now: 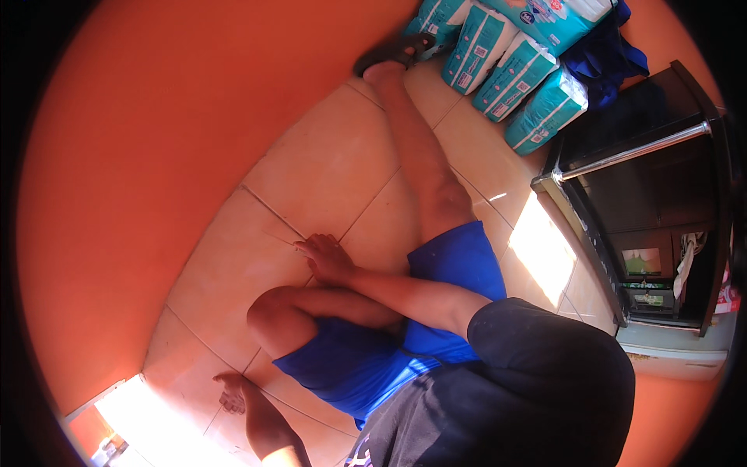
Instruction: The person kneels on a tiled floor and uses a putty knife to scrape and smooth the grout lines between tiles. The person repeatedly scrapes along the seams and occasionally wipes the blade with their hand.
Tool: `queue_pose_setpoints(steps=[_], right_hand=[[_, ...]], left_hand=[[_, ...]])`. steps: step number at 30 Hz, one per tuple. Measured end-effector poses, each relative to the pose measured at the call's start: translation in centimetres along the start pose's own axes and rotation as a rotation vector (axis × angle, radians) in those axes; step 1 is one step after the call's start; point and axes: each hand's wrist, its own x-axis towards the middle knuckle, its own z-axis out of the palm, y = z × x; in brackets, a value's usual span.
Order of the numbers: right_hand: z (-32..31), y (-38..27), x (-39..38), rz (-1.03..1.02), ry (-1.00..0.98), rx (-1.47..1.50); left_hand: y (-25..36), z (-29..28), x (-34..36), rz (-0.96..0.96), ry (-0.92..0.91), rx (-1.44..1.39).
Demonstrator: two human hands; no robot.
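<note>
An orange wall point(148, 171) is seen filling the left side, met by a pale tiled floor point(319, 156) on which a person is seated in a black shirt point(552, 381) and blue shorts point(459, 261), one leg point(420, 140) stretched out and the other folded at a bent knee point(272, 315). A dark cabinet point(646, 171) is set at the right; teal-and-white packs point(513, 74) are stacked at the top, near a dark sandal point(397, 53) worn on the outstretched foot. The right hand point(327, 257) is held just beyond the bent knee, fingers curled; whether anything is pinched cannot be told. The left hand point(231, 391) is held low on the knee's near side, fingers loosely spread, with nothing seen in it. A thin pale strand point(278, 238) is faintly seen just beside the right fingertips, well apart from the left hand. Handling of this strand appears to be under way; for both hands to be used on it, the left would need to be brought around the knee.
</note>
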Motion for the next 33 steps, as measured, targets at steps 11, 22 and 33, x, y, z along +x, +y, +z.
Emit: queue_pose_setpoints(steps=[11, 22, 33], right_hand=[[0.2, -0.8, 0.4, -0.115, 0.045, -0.072], [1.0, -0.4, 1.1, -0.083, 0.014, -0.102], [-0.1, 1.1, 0.0, -0.121, 0.196, -0.051]], left_hand=[[-0.2, 2.1, 1.0, 0.016, -0.039, 0.008], [-2.5, 17.2, 8.6, -0.001, -0.143, -0.137], [-2.2, 15.3, 4.1, -0.065, -0.158, -0.146]])
